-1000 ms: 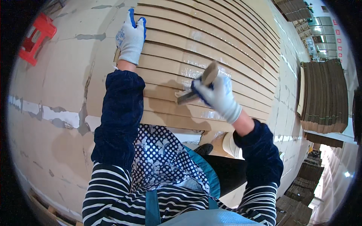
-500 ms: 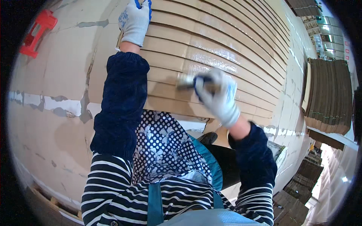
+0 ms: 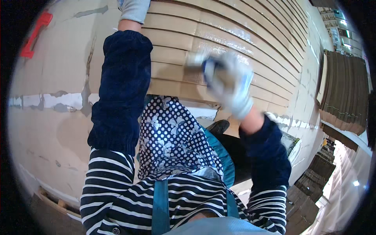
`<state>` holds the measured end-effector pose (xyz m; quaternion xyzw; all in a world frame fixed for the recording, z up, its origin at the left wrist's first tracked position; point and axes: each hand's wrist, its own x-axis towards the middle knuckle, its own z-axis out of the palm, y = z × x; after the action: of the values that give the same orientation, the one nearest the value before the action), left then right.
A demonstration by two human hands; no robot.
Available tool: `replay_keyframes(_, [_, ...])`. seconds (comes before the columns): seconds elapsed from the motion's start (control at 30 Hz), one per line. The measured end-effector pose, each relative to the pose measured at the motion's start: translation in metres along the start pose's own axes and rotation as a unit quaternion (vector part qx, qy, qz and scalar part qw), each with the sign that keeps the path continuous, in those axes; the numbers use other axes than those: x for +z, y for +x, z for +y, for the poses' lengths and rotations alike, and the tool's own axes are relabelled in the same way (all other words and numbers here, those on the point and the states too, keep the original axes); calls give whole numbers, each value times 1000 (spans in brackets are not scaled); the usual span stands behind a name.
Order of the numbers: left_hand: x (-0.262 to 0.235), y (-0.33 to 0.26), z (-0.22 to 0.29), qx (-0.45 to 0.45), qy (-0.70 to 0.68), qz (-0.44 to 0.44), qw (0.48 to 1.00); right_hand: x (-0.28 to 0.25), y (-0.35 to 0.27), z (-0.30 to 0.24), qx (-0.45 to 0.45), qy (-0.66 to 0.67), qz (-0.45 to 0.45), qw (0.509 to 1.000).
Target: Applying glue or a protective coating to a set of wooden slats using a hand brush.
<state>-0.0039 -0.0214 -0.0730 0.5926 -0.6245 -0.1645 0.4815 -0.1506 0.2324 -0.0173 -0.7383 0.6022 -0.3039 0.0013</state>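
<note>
Fanned-out brown cardboard sheets [image 3: 168, 69] lie overlapping in front of me, their edges forming narrow stepped strips with a glossy wet-looking patch. My right hand [image 3: 234, 84], in a white and blue glove, is closed around a brush, blurred by motion; its pale head [image 3: 197, 59] is over the nearer strips. I cannot tell whether the head touches them. At the top edge, my left hand [image 3: 134, 8], in a similar glove, is by the left end of the sheets. Its fingers are cut off by the picture's edge.
A red plastic piece [image 3: 36, 34] lies at the far left on the worn pale surface [image 3: 51, 74]. Tall stacks of brown cardboard [image 3: 346, 90] stand at the right, with more piles [image 3: 313, 176] lower down. A dark shoe [image 3: 218, 127] shows beneath me.
The view has shifted, so the sheets and my left hand sit higher in it. My right hand, still gripping the brush, has moved a little over the strips and is more blurred.
</note>
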Motion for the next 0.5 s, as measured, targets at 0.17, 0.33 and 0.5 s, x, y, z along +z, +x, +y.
replay_keyframes(0.17, [2,0,2,-6,-13,-11,1000,-31,-34,-17,189,144,-107,965])
replay_keyframes(0.33, [-1,1,-9,90,1,-50,995,-65,86,83,246,181,69,950])
replay_keyframes(0.5, [18,5,-2,86,-19,-6,996,-58,95,178,266,188,20,945])
